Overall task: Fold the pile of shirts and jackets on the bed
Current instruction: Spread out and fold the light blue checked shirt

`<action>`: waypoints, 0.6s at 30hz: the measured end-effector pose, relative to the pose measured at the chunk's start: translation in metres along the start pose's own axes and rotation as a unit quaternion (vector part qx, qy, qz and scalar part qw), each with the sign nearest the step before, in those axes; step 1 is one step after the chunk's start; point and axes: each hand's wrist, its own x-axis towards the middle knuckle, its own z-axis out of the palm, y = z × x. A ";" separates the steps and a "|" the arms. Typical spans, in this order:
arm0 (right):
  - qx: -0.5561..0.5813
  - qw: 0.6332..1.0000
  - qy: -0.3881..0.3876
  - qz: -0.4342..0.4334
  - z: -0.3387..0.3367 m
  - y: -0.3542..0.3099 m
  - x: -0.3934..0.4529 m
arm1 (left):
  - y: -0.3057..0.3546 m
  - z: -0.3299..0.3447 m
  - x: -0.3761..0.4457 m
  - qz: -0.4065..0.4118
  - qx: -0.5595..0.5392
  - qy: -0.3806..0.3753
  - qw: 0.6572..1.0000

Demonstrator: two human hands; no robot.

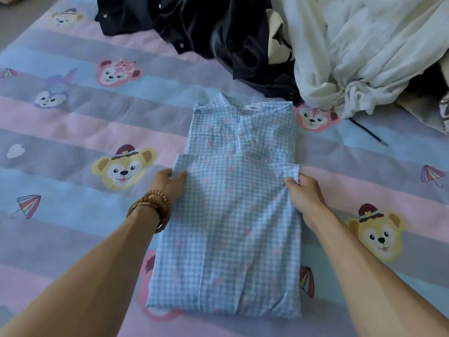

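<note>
The blue checked shirt (233, 190) lies in the middle of the frame, on the striped bed cover (73, 132). Its sides are folded in. The left hand (170, 183) and right hand (303, 193) each pinch an edge. I think folding it in half comes next. Black jackets (194, 27) and white clothes (359, 45) wait, unfolded, at the top. Nothing blocks the way.

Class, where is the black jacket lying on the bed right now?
In the head view, the black jacket lies crumpled at the top centre, beyond the checked shirt and left of the white garment.
</note>
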 end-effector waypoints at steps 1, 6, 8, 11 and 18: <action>0.004 1.000 -0.005 0.009 0.004 0.005 0.003 | -0.004 0.002 0.000 -0.021 0.022 -0.008 0.999; 0.074 0.994 -0.049 0.065 0.000 0.012 -0.021 | -0.036 -0.022 -0.013 -0.102 0.012 -0.097 0.990; 0.084 0.988 -0.101 0.081 -0.006 0.020 -0.047 | -0.056 -0.034 -0.036 -0.135 -0.001 -0.151 0.979; 0.054 0.980 -0.158 0.105 -0.015 0.039 -0.096 | -0.088 -0.044 -0.079 -0.166 0.026 -0.213 0.962; 0.084 0.971 -0.124 0.187 -0.040 0.092 -0.191 | -0.139 -0.071 -0.132 -0.065 0.063 -0.218 0.972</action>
